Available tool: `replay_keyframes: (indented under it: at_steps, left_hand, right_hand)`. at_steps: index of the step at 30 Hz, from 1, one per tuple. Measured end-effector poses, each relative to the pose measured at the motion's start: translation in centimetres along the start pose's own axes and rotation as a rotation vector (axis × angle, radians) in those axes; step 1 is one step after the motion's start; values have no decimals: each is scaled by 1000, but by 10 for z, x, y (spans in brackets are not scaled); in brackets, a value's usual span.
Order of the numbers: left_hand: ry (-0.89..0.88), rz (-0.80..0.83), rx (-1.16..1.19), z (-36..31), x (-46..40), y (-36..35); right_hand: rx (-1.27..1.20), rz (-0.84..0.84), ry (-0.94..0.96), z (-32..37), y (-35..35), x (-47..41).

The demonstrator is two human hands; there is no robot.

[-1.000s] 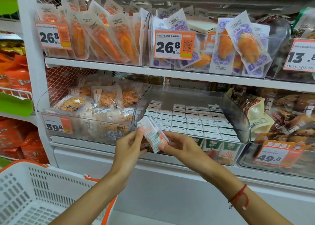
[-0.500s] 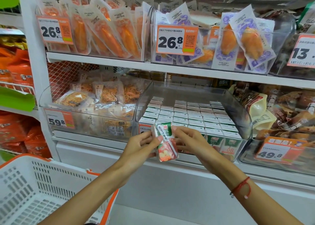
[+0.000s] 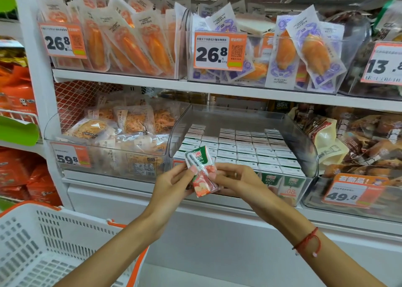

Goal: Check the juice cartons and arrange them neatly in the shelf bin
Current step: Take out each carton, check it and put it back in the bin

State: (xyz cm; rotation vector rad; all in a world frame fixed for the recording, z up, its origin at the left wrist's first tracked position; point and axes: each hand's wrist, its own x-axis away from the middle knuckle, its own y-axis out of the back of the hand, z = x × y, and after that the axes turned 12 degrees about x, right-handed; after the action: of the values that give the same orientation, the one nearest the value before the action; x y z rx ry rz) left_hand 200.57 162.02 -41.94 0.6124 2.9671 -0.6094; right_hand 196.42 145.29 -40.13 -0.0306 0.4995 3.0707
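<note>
Both your hands are on one juice carton (image 3: 201, 171): left hand (image 3: 171, 183) pinches its 9 o'clock edge, right hand (image 3: 236, 181) grips the 3 o'clock side, fingers curled. Carton tilted, top toward 11 o'clock, held just in front of the clear shelf bin (image 3: 309, 154). Packed cartons (image 3: 245, 149) stand in neat rows inside, at 1 o'clock from your hands. White basket (image 3: 54, 247) at 7 o'clock.
</note>
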Motion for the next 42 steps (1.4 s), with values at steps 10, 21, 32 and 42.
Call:
replay_keyframes:
  at_steps: [10,21,32,42]
  left_hand:
    - [-114,18,-158,-5,0,4]
    - [-406,69,-508,-5,5,-3]
    - [-186,38,-174,-6,-2,5]
    - [122,-37,158,-5,-6,7]
  right_hand:
    - [285,-66,167,3,2,5]
    - [27,-188,266,9,2,10]
    - [397,-3,395,6,7,14]
    - [366,-52,318,12,9,11]
